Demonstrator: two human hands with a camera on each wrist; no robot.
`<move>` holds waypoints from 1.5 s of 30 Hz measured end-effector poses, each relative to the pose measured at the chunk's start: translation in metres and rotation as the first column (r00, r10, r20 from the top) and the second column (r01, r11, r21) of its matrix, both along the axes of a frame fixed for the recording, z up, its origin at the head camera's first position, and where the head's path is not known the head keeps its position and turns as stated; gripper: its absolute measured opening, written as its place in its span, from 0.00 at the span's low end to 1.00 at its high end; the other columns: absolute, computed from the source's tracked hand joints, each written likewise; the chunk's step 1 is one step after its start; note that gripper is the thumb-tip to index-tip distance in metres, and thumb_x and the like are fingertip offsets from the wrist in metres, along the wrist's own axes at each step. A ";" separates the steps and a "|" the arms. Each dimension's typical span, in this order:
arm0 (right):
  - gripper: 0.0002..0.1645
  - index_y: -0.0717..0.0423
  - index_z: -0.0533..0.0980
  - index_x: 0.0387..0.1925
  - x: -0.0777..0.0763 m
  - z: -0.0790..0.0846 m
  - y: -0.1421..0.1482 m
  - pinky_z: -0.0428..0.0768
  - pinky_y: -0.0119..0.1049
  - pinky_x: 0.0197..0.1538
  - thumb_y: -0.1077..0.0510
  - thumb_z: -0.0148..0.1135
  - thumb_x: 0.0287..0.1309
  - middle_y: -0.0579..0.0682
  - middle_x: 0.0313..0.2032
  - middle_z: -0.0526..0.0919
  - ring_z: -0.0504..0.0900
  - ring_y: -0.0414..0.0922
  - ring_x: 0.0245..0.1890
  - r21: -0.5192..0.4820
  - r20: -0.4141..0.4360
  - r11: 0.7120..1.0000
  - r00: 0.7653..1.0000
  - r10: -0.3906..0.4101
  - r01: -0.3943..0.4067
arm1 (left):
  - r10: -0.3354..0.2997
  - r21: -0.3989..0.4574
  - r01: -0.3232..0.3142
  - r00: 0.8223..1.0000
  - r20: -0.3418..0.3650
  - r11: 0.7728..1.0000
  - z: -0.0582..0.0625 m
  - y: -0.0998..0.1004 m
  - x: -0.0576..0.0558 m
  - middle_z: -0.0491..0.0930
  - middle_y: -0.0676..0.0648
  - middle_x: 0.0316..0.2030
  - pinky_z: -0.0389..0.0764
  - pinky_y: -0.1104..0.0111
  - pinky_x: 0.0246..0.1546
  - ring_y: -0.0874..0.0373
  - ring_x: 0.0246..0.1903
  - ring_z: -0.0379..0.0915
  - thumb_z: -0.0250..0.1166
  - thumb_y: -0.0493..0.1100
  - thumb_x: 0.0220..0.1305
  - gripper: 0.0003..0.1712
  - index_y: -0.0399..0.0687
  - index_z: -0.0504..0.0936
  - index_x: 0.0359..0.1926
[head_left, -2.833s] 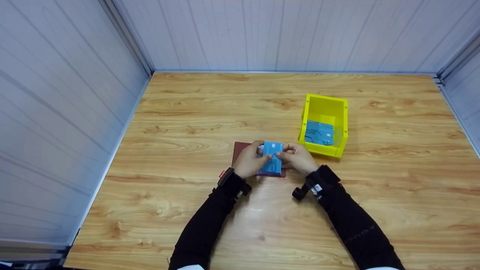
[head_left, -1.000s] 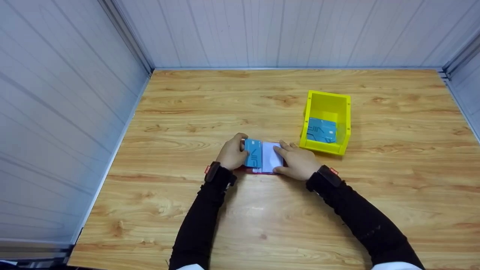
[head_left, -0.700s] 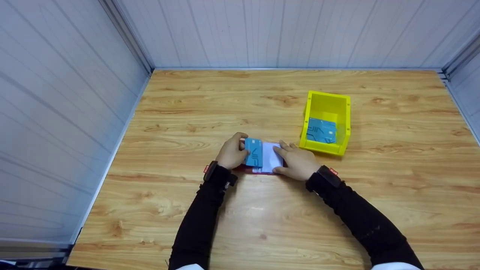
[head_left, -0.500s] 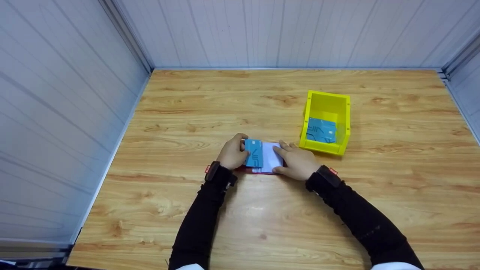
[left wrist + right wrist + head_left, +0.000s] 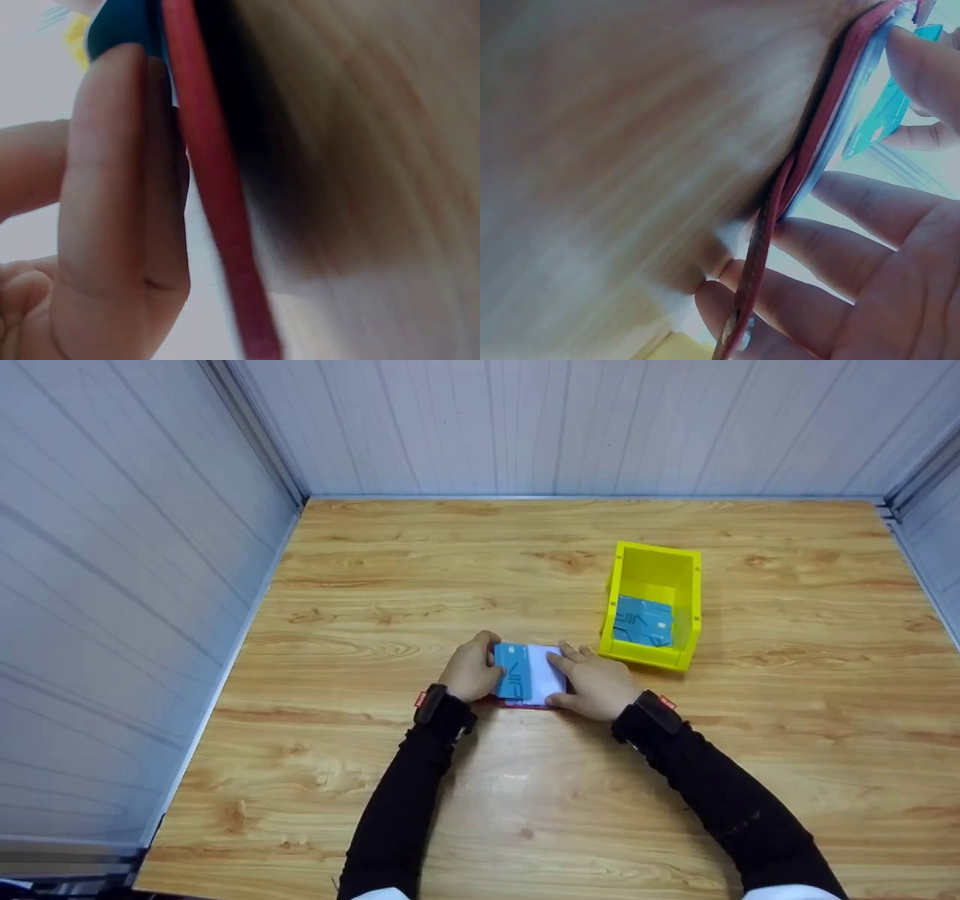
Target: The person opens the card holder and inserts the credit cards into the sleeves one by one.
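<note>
My left hand (image 5: 469,670) pinches a blue card (image 5: 513,673) lettered VIP by its left edge, thumb on top. The card overlaps the left part of an opened dark red card holder (image 5: 525,706); in the right wrist view the card (image 5: 877,120) stands tilted above the sleeves. A white page (image 5: 546,675) of the holder shows beside it. My right hand (image 5: 596,682) rests on the right edge of this page with fingers spread and fairly straight. The holder's red strap (image 5: 757,262) with a snap sticks out by those fingers.
A yellow bin (image 5: 609,619) stands behind my right hand, with several blue cards (image 5: 643,621) lying in it. The wood-grain table (image 5: 420,562) is bordered by pale panel walls (image 5: 435,427) at the back and sides.
Earlier both hands held the blue card over the holder. Since then the right hand has moved onto the white page. Over the last half second the left hand and card have shifted slightly right and nearer.
</note>
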State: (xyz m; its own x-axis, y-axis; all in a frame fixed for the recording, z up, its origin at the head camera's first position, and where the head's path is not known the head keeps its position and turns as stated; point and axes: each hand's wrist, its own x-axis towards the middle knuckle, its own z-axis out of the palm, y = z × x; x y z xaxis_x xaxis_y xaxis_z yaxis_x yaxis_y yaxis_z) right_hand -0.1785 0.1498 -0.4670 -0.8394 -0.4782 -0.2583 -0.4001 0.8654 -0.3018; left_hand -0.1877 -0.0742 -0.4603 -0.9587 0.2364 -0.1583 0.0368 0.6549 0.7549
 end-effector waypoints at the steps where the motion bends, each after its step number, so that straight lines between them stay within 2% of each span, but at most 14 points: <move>1: 0.47 0.54 0.59 0.73 0.000 0.000 0.000 0.61 0.59 0.71 0.36 0.61 0.61 0.61 0.74 0.55 0.59 0.65 0.72 0.000 0.001 1.000 1.000 0.000 0.000 | -0.001 0.002 0.001 1.000 0.005 1.000 0.000 0.000 0.000 0.68 0.51 0.29 0.67 0.69 0.35 0.58 0.29 0.65 0.61 0.32 0.62 0.26 0.36 0.70 0.62; 10: 0.47 0.53 0.59 0.74 0.000 -0.001 0.001 0.61 0.59 0.71 0.36 0.61 0.60 0.61 0.74 0.55 0.58 0.65 0.72 0.002 0.007 1.000 1.000 -0.007 0.007 | -0.018 -0.008 0.018 0.999 0.043 1.000 0.002 0.002 0.000 0.71 0.51 0.28 0.67 0.71 0.30 0.58 0.28 0.67 0.59 0.31 0.59 0.27 0.35 0.72 0.61; 17: 0.47 0.53 0.59 0.74 0.000 -0.001 0.001 0.61 0.58 0.71 0.36 0.61 0.60 0.61 0.74 0.55 0.59 0.64 0.72 0.008 -0.003 1.000 1.000 -0.006 0.006 | -0.009 -0.022 0.010 0.999 0.039 1.000 -0.001 0.007 0.000 0.72 0.50 0.30 0.70 0.70 0.33 0.58 0.30 0.69 0.61 0.34 0.63 0.29 0.38 0.69 0.65; 26: 0.49 0.53 0.59 0.74 0.000 -0.001 0.002 0.62 0.59 0.70 0.35 0.62 0.59 0.62 0.74 0.56 0.60 0.65 0.71 -0.001 -0.009 1.000 1.000 -0.001 0.001 | -0.007 -0.028 0.008 0.999 0.047 1.000 -0.002 0.016 -0.003 0.76 0.49 0.29 0.71 0.72 0.29 0.59 0.28 0.71 0.62 0.35 0.61 0.25 0.34 0.73 0.60; 29: 0.49 0.54 0.60 0.73 0.000 -0.002 0.002 0.62 0.59 0.70 0.36 0.63 0.59 0.63 0.74 0.57 0.60 0.65 0.71 -0.007 -0.014 1.000 1.000 -0.001 0.001 | -0.013 -0.060 0.015 0.999 0.032 0.998 -0.002 0.020 -0.004 0.78 0.47 0.30 0.74 0.70 0.32 0.58 0.30 0.72 0.62 0.35 0.60 0.26 0.34 0.73 0.60; 34: 0.49 0.55 0.60 0.73 0.000 -0.001 0.002 0.62 0.58 0.71 0.35 0.63 0.58 0.63 0.73 0.57 0.60 0.65 0.71 -0.015 -0.009 1.000 1.000 -0.001 0.001 | -0.015 -0.113 0.016 1.000 0.010 0.993 -0.003 0.026 -0.005 0.82 0.43 0.38 0.79 0.64 0.43 0.57 0.34 0.74 0.62 0.35 0.60 0.27 0.33 0.74 0.61; 37: 0.49 0.54 0.60 0.73 -0.001 0.000 0.001 0.62 0.59 0.71 0.35 0.63 0.58 0.62 0.74 0.57 0.60 0.65 0.71 -0.014 -0.004 1.000 1.000 -0.002 0.002 | -0.020 -0.119 0.020 1.000 0.007 0.993 -0.003 0.027 -0.004 0.81 0.46 0.32 0.77 0.67 0.36 0.59 0.29 0.71 0.62 0.35 0.61 0.27 0.33 0.74 0.62; 40: 0.50 0.55 0.60 0.73 0.000 0.000 0.001 0.61 0.59 0.71 0.35 0.63 0.58 0.63 0.73 0.57 0.60 0.66 0.71 -0.014 -0.005 1.000 1.000 0.003 -0.003 | -0.031 -0.117 0.032 0.999 0.007 0.993 -0.002 0.028 -0.004 0.74 0.51 0.24 0.69 0.71 0.27 0.62 0.22 0.67 0.62 0.35 0.62 0.27 0.33 0.74 0.62; 43: 0.50 0.55 0.60 0.73 0.000 0.000 0.001 0.62 0.59 0.70 0.35 0.63 0.58 0.63 0.73 0.57 0.60 0.66 0.71 -0.018 -0.010 1.000 1.000 0.007 -0.007 | -0.039 -0.121 0.039 0.999 0.000 0.992 -0.001 0.029 -0.004 0.68 0.55 0.19 0.64 0.74 0.24 0.64 0.19 0.63 0.62 0.34 0.61 0.27 0.33 0.74 0.62; 45: 0.50 0.55 0.60 0.73 0.000 0.001 0.001 0.63 0.59 0.70 0.35 0.63 0.58 0.63 0.73 0.57 0.61 0.66 0.70 -0.019 -0.016 1.000 1.000 0.005 -0.006 | -0.041 -0.123 0.040 0.999 -0.006 0.992 -0.001 0.030 -0.003 0.67 0.55 0.19 0.64 0.73 0.23 0.64 0.19 0.62 0.61 0.33 0.61 0.27 0.32 0.74 0.62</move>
State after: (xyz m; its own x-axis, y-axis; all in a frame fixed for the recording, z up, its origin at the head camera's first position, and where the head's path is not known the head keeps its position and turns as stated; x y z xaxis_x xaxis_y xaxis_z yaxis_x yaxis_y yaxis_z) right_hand -0.1784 0.1509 -0.4664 -0.8406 -0.4875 -0.2362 -0.4097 0.8574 -0.3116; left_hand -0.1907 -0.0442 -0.4611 -0.9499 0.2547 -0.1810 0.0713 0.7406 0.6682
